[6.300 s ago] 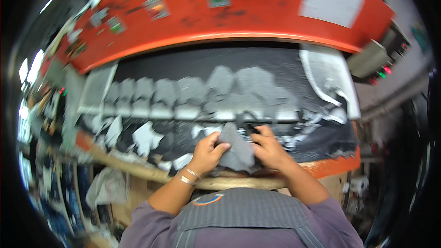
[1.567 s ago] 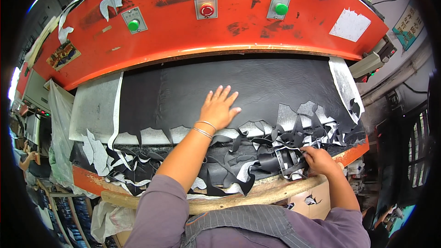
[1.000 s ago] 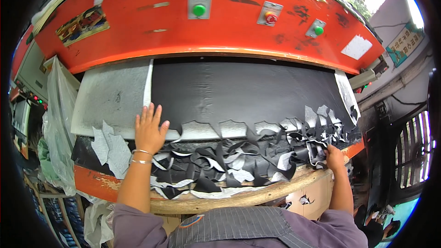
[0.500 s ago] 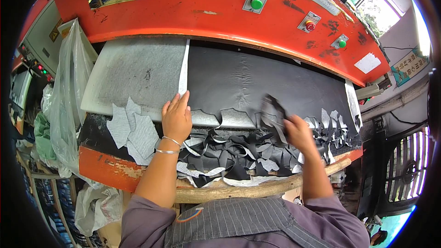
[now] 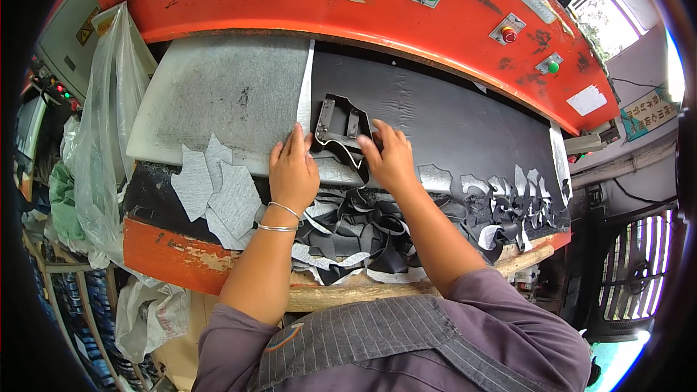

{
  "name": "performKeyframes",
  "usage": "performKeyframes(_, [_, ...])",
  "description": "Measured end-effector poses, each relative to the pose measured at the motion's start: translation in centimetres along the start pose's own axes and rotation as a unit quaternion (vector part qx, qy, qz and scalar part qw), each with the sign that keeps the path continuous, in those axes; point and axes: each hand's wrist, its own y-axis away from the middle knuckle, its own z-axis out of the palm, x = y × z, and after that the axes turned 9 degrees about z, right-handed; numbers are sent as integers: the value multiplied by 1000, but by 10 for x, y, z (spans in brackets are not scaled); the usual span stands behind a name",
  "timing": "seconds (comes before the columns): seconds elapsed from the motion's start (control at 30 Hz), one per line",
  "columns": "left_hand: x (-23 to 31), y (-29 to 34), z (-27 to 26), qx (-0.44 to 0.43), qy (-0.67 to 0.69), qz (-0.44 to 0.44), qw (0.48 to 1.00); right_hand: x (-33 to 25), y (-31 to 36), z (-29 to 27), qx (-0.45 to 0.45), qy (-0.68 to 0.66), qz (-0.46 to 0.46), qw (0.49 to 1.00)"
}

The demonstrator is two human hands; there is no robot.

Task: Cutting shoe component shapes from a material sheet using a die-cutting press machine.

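A dark metal cutting die point(image 5: 328, 111), an open frame with crossbars and a wavy near edge, lies on a black sheet of material point(image 5: 465, 116) by its left edge. At the die's right side is my right hand point(image 5: 392, 160), its thumb over the frame wall and its fingers curled along the outside. My left hand point(image 5: 293, 174) rests flat with fingers stretched out, over the sheet's pale folded edge, its fingertips close against the die's left side. Whether they touch the die is hard to see.
Black offcuts point(image 5: 356, 229) pile along the near edge, above a wooden rail point(image 5: 348, 297). Several grey cut pieces point(image 5: 232, 192) lie left on the pale cutting board point(image 5: 218, 101). A red machine beam point(image 5: 327, 7) with buttons spans the far side. Clear plastic point(image 5: 109, 145) hangs left.
My right hand has carried the die leftward from the right side and set it on the sheet near my left hand. The view has shifted slightly.
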Motion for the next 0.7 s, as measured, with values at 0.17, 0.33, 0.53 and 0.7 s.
performKeyframes(0.17, [4,0,1,13,23,-13,1000,15,20,-4,-55,61,-80,993])
performKeyframes(0.33, [12,-1,0,37,52,-24,998,17,1,-7,-63,16,-115,991])
performKeyframes(0.53, [17,0,-1,54,36,-24,998,22,2,-5,-35,47,-158,986])
performKeyframes(0.7, [16,-1,-6,51,-13,-11,999,16,1,-8,-46,50,-164,984])
